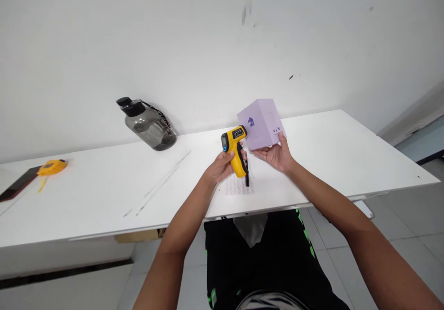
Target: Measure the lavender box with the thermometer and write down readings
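My left hand [222, 165] is closed around a yellow and black infrared thermometer [237, 155], its small display facing back toward me. The thermometer's front end is close to a light purple box [263, 125] with a dark horse-head mark; I cannot tell whether they touch. Underneath and at its right edge, my right hand [275, 156] grips the box, which is tilted. Below the thermometer, a black pen [247, 178] lies on a printed sheet [234, 187], partly hidden by my left hand.
A grey clear water bottle [149, 125] with a black lid stands by the wall. Far left on the white table [104, 185] are a yellow tape measure [52, 167] and a dark flat object [20, 184]. The table's front edge runs just before my body.
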The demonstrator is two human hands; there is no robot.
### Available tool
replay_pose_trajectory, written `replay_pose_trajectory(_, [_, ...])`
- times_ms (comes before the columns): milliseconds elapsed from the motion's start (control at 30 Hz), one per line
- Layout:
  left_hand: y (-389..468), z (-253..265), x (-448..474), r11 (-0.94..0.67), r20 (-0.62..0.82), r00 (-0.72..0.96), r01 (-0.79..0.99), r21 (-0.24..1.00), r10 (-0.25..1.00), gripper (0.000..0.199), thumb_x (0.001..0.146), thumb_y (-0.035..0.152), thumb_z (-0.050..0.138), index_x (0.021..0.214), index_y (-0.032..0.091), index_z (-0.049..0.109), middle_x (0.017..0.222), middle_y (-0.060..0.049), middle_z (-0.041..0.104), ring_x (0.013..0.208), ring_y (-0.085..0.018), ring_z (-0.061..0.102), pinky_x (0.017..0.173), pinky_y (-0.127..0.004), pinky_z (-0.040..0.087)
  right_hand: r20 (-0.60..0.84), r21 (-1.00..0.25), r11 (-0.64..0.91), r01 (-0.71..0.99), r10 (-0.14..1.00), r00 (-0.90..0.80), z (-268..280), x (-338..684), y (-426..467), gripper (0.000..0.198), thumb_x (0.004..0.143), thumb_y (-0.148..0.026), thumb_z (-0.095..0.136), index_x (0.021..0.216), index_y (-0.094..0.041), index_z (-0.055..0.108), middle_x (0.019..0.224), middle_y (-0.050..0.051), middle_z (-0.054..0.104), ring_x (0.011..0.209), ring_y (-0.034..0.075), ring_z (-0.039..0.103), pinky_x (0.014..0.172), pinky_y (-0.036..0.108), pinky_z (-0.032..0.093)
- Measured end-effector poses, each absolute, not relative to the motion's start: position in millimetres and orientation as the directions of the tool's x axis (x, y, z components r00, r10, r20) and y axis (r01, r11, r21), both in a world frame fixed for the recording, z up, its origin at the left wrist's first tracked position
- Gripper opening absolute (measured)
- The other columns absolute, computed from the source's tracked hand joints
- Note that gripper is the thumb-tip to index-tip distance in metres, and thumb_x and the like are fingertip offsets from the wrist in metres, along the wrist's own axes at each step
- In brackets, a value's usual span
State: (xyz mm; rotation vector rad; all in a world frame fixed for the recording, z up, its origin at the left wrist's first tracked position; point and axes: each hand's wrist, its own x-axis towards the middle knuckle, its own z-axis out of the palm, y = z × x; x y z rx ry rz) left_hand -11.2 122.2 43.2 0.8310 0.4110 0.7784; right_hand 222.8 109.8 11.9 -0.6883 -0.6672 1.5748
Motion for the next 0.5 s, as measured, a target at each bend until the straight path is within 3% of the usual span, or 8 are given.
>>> replay_pose_trajectory(367, [125.3, 39.7, -13.6, 0.404, -0.030, 0.667, -0.414, 0.815, 0.744, 0.054, 0.079, 0.036, 0.087, 0.123, 0.013, 0.066, 0.115, -0.015, 0.075, 0.115, -0.030, 0.072, 0.106, -0.046, 0.055, -0.018, -0.791, -0.079, -0.607, 0.994, -0.106, 20.1, 219.0, 101.0, 0.054, 0.089, -0.061, 0.066, 0.130, -0.026, 0.058, 0.126, 0.011, 0.073, 0.114, 0.027, 0.072, 0.103, 0.046, 0.061])
replay_pose_trajectory(500, [123.4, 41.2, -12.8, 0.418, -0.025, 0.678, -0.425, 0.803, 0.735, 0.056, 0.077, 0.036, 0.088, 0.124, 0.014, 0.065, 0.114, -0.014, 0.076, 0.113, -0.030, 0.072, 0.105, -0.046, 0.056, -0.004, -0.793, -0.071, -0.605, 0.994, -0.111, 24.6, 220.7, 98.4, 0.050, 0.087, -0.060, 0.068, 0.125, -0.028, 0.059, 0.125, 0.009, 0.073, 0.113, 0.028, 0.072, 0.101, 0.049, 0.062])
